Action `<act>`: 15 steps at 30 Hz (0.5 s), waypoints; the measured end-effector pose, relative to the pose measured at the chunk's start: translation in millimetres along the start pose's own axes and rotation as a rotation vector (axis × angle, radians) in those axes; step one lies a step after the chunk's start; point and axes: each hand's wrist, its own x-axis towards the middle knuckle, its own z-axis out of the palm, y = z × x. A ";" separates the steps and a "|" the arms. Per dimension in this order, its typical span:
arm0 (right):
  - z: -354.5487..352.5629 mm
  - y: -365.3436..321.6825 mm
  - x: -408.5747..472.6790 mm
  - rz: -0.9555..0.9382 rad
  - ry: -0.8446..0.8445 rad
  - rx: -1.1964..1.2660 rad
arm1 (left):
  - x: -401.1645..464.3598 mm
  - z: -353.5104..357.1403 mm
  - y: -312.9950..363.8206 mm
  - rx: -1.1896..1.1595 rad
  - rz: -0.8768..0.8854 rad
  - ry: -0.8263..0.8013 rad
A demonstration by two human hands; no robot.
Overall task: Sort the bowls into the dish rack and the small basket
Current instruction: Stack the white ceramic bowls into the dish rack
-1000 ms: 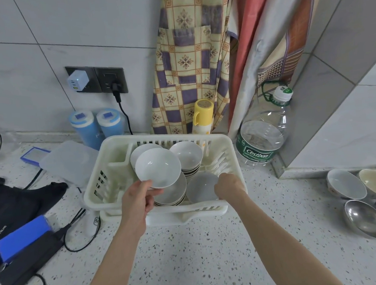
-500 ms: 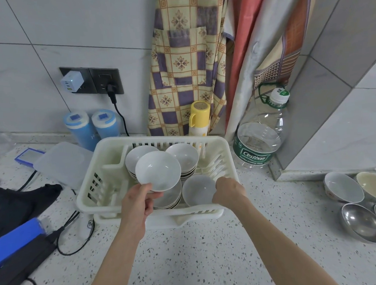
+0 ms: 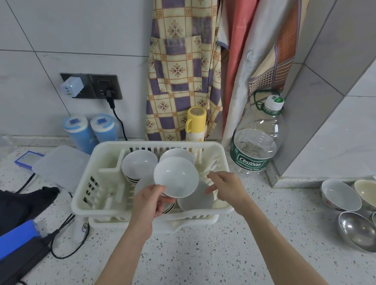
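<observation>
1. The worktop [image 3: 211,255] is pale speckled terrazzo and meets a wall of large grey tiles [image 3: 87,27] at the back; a tiled ledge [image 3: 345,137] rises at the right.
2. A cream plastic dish rack [image 3: 87,199] sits on the worktop near the wall, holding stacks of white bowls [image 3: 138,165].
3. The left hand [image 3: 149,202] holds one white bowl [image 3: 176,176] tilted above the rack, its fingers clamped on the near rim.
4. The right hand [image 3: 227,186] hovers over the rack's right side, fingers apart and relaxed, holding nothing.
5. A wall socket [image 3: 104,85] with a white charger [image 3: 71,86] and a black plug is set into the tiles.
6. Patterned cloths [image 3: 178,65] hang behind the rack, with a yellow flask [image 3: 195,122] at their foot.
7. Two blue canisters [image 3: 89,130] stand left of it against the wall; a clear water bottle [image 3: 255,142] stands right of the rack.
8. At far right, two ceramic bowls [image 3: 340,194] and two steel bowls [image 3: 359,231] rest on the worktop.
9. At left lie black cables [image 3: 63,242], a blue box [image 3: 12,239] and a translucent lid [image 3: 60,165].
</observation>
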 end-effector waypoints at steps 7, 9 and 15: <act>-20.4 0.0 5.6 -0.010 -0.049 -0.040 | 0.5 31.1 0.3 0.129 -0.118 -0.094; -23.6 0.9 7.5 0.003 -0.044 -0.124 | 0.8 36.9 -0.3 0.147 -0.147 -0.101; -27.9 0.2 16.1 0.034 -0.025 -0.282 | 1.6 46.5 -2.6 0.197 -0.210 -0.145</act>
